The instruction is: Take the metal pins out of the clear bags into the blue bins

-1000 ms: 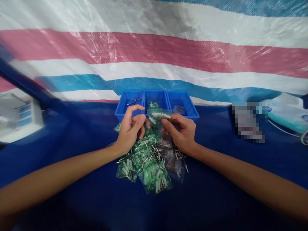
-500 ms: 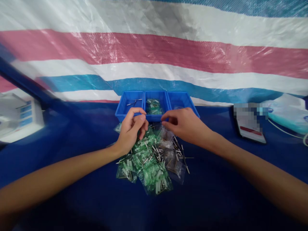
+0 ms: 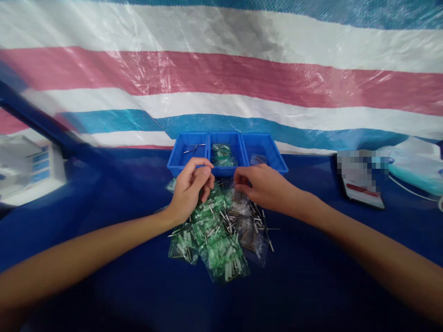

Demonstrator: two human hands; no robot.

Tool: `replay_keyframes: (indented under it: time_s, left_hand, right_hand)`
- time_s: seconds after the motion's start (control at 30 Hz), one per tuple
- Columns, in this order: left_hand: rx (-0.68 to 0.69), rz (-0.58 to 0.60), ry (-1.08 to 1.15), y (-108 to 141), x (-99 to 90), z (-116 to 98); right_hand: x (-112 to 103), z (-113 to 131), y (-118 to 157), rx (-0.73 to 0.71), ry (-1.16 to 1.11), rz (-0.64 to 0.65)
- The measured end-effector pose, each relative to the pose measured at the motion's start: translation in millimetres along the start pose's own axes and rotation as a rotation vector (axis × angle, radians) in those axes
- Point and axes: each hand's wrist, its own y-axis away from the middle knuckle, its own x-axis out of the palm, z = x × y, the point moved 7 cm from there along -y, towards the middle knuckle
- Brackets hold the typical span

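My left hand hovers over the left of a pile, fingers curled and thumb close to the index finger. Anything inside its fingers is too small to see. Over the pile's right side, my right hand bends down with thumb and fingertips nearly together; what they pinch, if anything, I cannot make out. Below lie green-tinted small plastic bags holding thin metal and white pieces, clear bags on the right, and loose thin metal rods. Both hands cover part of the pile.
Behind the pile stand three blue bins: left bin with a few rods, middle bin with green bags, right bin with a clear bag. A phone and packaging lie right; a white device sits left.
My right hand has dropped slightly toward the clear bags, uncovering more of the right bin. The left hand keeps nearly the same pose. The whole view has shifted a little.
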Motion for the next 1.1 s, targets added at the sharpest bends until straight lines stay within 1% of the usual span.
replay_keyframes:
  time_s: [0.13, 0.23, 0.3, 0.37, 0.47, 0.53, 0.67, 0.8, 0.9, 0.97, 1.03, 1.1]
  left_hand:
    - [0.039, -0.059, -0.088, 1.8, -4.4, -4.2]
    - [0.053, -0.042, -0.152, 3.0, -3.1, -6.3]
    - [0.064, -0.018, -0.177, 3.2, -1.3, -7.2]
    - [0.074, 0.01, -0.192, 3.1, 0.7, -7.7]
    - [0.113, 0.049, -0.267, 2.8, 4.3, -10.3]
    - [0.136, 0.068, -0.337, 2.6, 6.7, -12.0]
    - [0.12, 0.066, -0.378, 1.8, 7.0, -10.9]
    - [0.081, 0.036, -0.341, 1.3, 3.8, -5.7]
    - [0.039, 0.011, -0.291, 1.6, 1.3, -0.9]
    - [0.018, -0.003, -0.256, 2.0, 0.1, 1.6]
    - [0.014, -0.013, -0.224, 2.4, -0.4, 2.6]
    - [0.016, -0.017, -0.199, 2.6, -0.6, 3.0]
  right_hand:
    - [-25.0, 5.3, 3.5, -0.068, -0.156, -0.266]
    - [-33.4, 10.1, 10.6, -0.158, -0.298, -0.433]
    - [-31.3, 11.2, 16.2, -0.204, -0.395, -0.521]
    - [-24.1, 10.9, 21.5, -0.241, -0.49, -0.583]
    - [-11.6, 11.5, 29.5, -0.308, -0.547, -0.666]
    - [-4.1, 9.8, 32.6, -0.317, -0.561, -0.705]
    - [3.5, 1.9, 32.6, -0.252, -0.627, -0.737]
    - [-1.9, -0.8, 30.2, -0.215, -0.692, -0.723]
    - [-11.1, -4.3, 30.8, -0.189, -0.706, -0.762]
    - [-13.2, -8.4, 30.8, -0.155, -0.712, -0.78]
    - [-9.5, -12.3, 28.9, -0.117, -0.742, -0.753]
    - [-3.2, -13.2, 26.9, -0.105, -0.764, -0.699]
